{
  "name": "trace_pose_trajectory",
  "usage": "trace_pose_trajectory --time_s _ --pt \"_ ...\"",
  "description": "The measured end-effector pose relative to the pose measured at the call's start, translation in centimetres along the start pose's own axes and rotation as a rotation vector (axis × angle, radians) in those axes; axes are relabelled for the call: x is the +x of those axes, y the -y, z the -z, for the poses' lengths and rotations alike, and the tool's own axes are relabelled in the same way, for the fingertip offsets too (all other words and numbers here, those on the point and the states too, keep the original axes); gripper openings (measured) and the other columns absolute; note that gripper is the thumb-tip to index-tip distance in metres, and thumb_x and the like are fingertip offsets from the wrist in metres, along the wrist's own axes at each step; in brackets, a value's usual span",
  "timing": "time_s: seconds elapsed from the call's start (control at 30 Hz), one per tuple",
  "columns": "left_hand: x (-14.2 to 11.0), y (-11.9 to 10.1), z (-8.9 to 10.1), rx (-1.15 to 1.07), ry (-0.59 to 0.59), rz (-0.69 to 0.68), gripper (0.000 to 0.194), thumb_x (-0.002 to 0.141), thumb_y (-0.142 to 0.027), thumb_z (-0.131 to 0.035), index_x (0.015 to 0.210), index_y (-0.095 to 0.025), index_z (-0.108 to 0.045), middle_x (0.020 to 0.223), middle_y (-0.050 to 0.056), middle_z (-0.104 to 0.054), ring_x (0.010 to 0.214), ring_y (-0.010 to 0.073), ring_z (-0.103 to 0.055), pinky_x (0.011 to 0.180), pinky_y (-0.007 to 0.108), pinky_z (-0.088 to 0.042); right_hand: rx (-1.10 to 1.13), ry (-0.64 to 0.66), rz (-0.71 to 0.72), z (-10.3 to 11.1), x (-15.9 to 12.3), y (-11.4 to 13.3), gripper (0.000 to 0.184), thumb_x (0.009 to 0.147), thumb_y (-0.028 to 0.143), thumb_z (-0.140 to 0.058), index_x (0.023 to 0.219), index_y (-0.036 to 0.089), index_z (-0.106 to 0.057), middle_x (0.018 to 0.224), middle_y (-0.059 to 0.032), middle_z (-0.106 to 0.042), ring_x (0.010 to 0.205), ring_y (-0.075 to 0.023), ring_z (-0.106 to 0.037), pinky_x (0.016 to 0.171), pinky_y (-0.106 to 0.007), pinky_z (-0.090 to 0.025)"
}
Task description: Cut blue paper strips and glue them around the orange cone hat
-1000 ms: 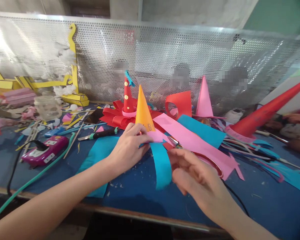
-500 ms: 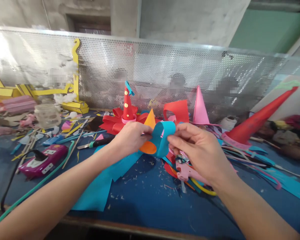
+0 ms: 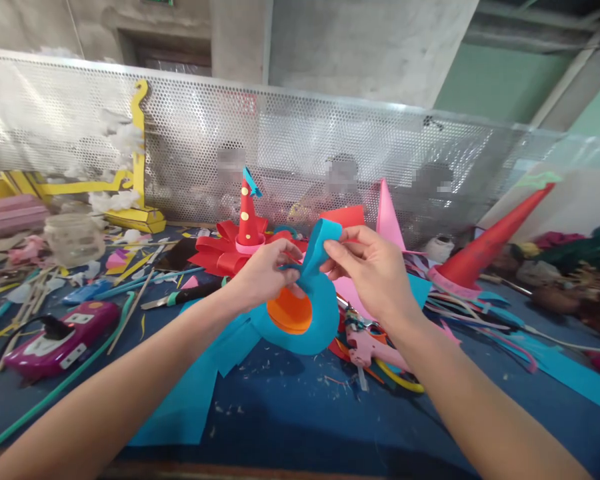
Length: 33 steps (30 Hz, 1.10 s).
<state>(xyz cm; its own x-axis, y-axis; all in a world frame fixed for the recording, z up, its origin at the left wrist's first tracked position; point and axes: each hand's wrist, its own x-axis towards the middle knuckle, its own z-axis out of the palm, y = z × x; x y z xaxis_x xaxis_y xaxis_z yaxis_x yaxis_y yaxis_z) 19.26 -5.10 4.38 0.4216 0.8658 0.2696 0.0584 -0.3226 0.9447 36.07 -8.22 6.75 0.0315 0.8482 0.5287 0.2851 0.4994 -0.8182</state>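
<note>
My right hand [image 3: 373,270] pinches a looped blue strip [image 3: 325,233] of paper or thin foam between thumb and fingers. At the strip's lower end my left hand [image 3: 270,270] is closed, fingertips against it where it meets a blue ring [image 3: 320,327]. That ring is tilted toward me and surrounds an orange round piece [image 3: 291,312], which looks hollow. How the strip joins the ring is hidden by my left fingers. Below my right wrist lies a pink glue gun [image 3: 373,350]. Behind my left hand a dotted red cone hat [image 3: 246,217] stands among red loops.
Blue sheets [image 3: 180,407] lie front left, near a utility knife [image 3: 180,297] and a purple power strip [image 3: 65,340]. A pink cone [image 3: 389,220] and a long red cone [image 3: 495,240] stand to the right. A perforated metal screen [image 3: 290,133] runs along the back.
The blue ring with the orange piece has come into view, tipped toward me below my hands. The blue loop now stands higher, and my left hand has shifted lower. The camera view has turned slightly right.
</note>
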Motion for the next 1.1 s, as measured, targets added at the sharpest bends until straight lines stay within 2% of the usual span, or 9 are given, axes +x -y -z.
trace_pose_trajectory --time_s 0.23,0.43,0.53,0.6,0.67,0.73,0.83,0.93,1.1 --pt "-0.7 -0.1 -0.1 -0.06 -0.006 0.031 0.026 0.072 0.0 -0.056 0.089 -0.019 -0.048 0.088 0.0 -0.061 0.069 0.0173 -0.072 0.048 0.021 -0.055 -0.158 -0.019 0.112 -0.5 0.1 -0.3 0.022 0.086 0.033 -0.065 0.078 0.019 -0.05 0.053 0.0034 -0.064 0.041 -0.0113 -0.059 0.041 -0.02 -0.049" --pt "-0.6 0.7 -0.4 -0.068 -0.048 0.02 0.014 0.077 -0.016 -0.066 0.08 -0.017 -0.052 0.069 -0.002 -0.063 0.06 0.0154 -0.07 0.04 0.016 -0.049 -0.172 0.008 0.13 -0.9 0.1 -0.2 0.024 0.085 0.037 -0.064 0.078 0.02 -0.049 0.058 0.0028 -0.065 0.046 -0.0132 -0.062 0.045 -0.023 -0.052" --pt "-0.5 1.0 -0.2 -0.07 -0.072 0.011 0.016 0.076 -0.016 -0.067 0.074 -0.018 -0.052 0.061 -0.004 -0.062 0.059 0.0154 -0.071 0.039 0.015 -0.048 -0.258 0.036 0.129 1.1 -0.9 0.0 0.023 0.086 0.041 -0.063 0.089 0.02 -0.055 0.075 -0.0002 -0.069 0.06 -0.0145 -0.066 0.054 -0.025 -0.053" --pt "-0.4 1.2 0.0 -0.065 -0.066 0.001 0.018 0.075 -0.017 -0.069 0.073 -0.018 -0.052 0.059 -0.004 -0.063 0.06 0.0162 -0.071 0.04 0.015 -0.049 -0.485 0.101 0.103 3.5 -2.3 -0.2 0.017 0.087 0.037 -0.061 0.092 0.02 -0.058 0.083 -0.0013 -0.069 0.069 -0.0158 -0.066 0.061 -0.027 -0.052" --pt "-0.3 1.3 0.3 -0.055 -0.051 -0.004 0.018 0.073 -0.019 -0.071 0.073 -0.018 -0.052 0.06 -0.003 -0.065 0.062 0.017 -0.072 0.042 0.016 -0.051 -0.783 0.275 -0.009 6.0 -4.3 -1.0 0.009 0.086 0.028 -0.059 0.09 0.02 -0.062 0.086 -0.0027 -0.068 0.074 -0.0184 -0.064 0.067 -0.031 -0.051" --pt "-0.2 1.5 0.5 -0.034 -0.044 -0.004 0.019 0.072 -0.021 -0.072 0.076 -0.018 -0.054 0.061 -0.003 -0.066 0.06 0.0167 -0.071 0.042 0.017 -0.051 -0.998 0.482 -0.102 8.0 -6.2 -2.3 0.022 0.085 0.022 -0.055 0.105 0.02 -0.062 0.104 -0.007 -0.066 0.092 -0.0244 -0.062 0.077 -0.037 -0.049" --pt "-0.1 1.6 0.6 0.015 -0.044 -0.004 0.018 0.072 -0.023 -0.072 0.08 -0.018 -0.056 0.055 -0.004 -0.064 0.048 0.0133 -0.065 0.036 0.016 -0.045 -1.03 0.6 -0.137 9.3 -8.1 -4.8 0.034 0.078 0.015 -0.057 0.111 0.017 -0.063 0.118 -0.0119 -0.06 0.108 -0.0305 -0.056 0.086 -0.043 -0.047" --pt "-0.1 1.8 0.6 0.022 -0.038 -0.02 0.018 0.072 -0.024 -0.071 0.082 -0.017 -0.057 0.051 -0.006 -0.06 0.04 0.0111 -0.06 0.033 0.016 -0.042 -0.987 0.634 -0.136 9.6 -8.5 -6.8 0.032 0.081 0.015 -0.054 0.112 0.015 -0.063 0.12 -0.0141 -0.058 0.11 -0.03 -0.054 0.091 -0.045 -0.045" --pt "-0.1 2.4 0.5 0.021 -0.036 -0.062 0.02 0.073 -0.027 -0.071 0.086 -0.017 -0.06 0.06 -0.003 -0.066 0.043 0.0121 -0.062 0.036 0.018 -0.045 -0.787 0.594 -0.192 11.5 -8.2 -5.9 0.031 0.09 0.02 -0.045 0.117 0.017 -0.061 0.119 -0.0125 -0.06 0.108 -0.0264 -0.058 0.091 -0.038 -0.049"
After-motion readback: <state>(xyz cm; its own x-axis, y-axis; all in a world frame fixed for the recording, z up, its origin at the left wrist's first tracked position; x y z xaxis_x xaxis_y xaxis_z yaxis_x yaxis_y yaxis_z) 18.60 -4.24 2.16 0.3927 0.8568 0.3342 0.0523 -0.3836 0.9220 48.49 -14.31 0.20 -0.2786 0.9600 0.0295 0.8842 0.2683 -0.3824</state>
